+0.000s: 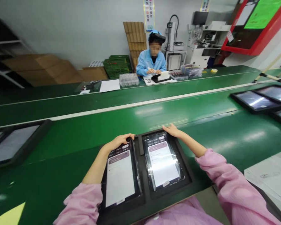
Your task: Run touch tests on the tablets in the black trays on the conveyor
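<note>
A black tray [140,147] lies on the green conveyor belt [84,137] right in front of me. It holds two phones side by side, the left phone [120,176] and the right phone [162,162], both with lit screens under clear film. My left hand [118,141] curls over the tray's far left edge, above the left phone. My right hand [172,130] rests with its fingers on the tray's far right corner. Both arms wear pink sleeves.
More black trays lie on the belt at the left [14,143] and at the right [255,100]. Across the belt a person in a blue coat [151,61] works at a table with stacked trays. White sheets [269,178] lie at my right.
</note>
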Action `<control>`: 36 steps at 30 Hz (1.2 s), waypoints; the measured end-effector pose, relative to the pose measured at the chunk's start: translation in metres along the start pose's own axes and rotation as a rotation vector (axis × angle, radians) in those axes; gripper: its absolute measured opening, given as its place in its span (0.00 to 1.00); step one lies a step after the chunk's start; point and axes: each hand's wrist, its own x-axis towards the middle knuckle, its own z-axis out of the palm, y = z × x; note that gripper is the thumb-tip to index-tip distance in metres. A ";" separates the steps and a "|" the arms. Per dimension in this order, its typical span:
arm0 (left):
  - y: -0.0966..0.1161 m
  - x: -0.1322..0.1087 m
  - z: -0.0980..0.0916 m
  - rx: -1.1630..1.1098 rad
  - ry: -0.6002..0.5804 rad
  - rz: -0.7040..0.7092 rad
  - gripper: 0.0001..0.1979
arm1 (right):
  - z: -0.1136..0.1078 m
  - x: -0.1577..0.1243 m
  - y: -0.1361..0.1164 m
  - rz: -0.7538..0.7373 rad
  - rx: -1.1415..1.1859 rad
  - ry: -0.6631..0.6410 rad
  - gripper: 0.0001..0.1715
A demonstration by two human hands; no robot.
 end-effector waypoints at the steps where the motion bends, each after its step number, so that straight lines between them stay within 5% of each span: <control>1: 0.002 -0.003 0.001 0.025 -0.013 0.012 0.18 | 0.002 -0.009 0.000 -0.011 0.003 -0.009 0.20; 4: 0.005 -0.013 0.007 0.202 -0.032 0.053 0.25 | 0.012 -0.042 0.000 -0.087 0.001 -0.039 0.25; 8: 0.007 -0.020 0.020 0.434 0.059 0.077 0.44 | 0.035 -0.076 0.010 -0.210 -0.016 0.037 0.49; 10: 0.008 -0.018 0.022 0.416 0.095 0.052 0.38 | 0.044 -0.077 0.016 -0.170 0.014 0.137 0.40; 13: 0.007 -0.008 0.021 0.272 0.172 -0.013 0.20 | 0.049 -0.064 0.021 -0.129 0.140 0.275 0.13; 15: 0.004 -0.001 0.019 0.190 0.259 -0.064 0.18 | 0.047 -0.057 0.022 -0.130 0.261 0.326 0.06; 18: 0.003 -0.004 0.017 0.118 0.339 -0.085 0.25 | 0.037 -0.059 0.021 -0.130 0.424 0.377 0.07; 22: 0.018 -0.044 0.022 0.074 0.468 -0.022 0.29 | 0.019 -0.089 0.018 -0.271 0.401 0.329 0.10; 28: 0.029 -0.117 0.084 0.412 0.525 0.067 0.33 | 0.022 -0.131 0.015 -0.509 0.051 0.275 0.14; 32: 0.022 -0.126 0.123 0.523 0.669 0.131 0.32 | 0.030 -0.130 0.011 -0.501 -0.019 0.280 0.16; 36: 0.024 -0.123 0.128 0.513 0.686 0.193 0.30 | 0.030 -0.129 0.010 -0.480 -0.060 0.270 0.18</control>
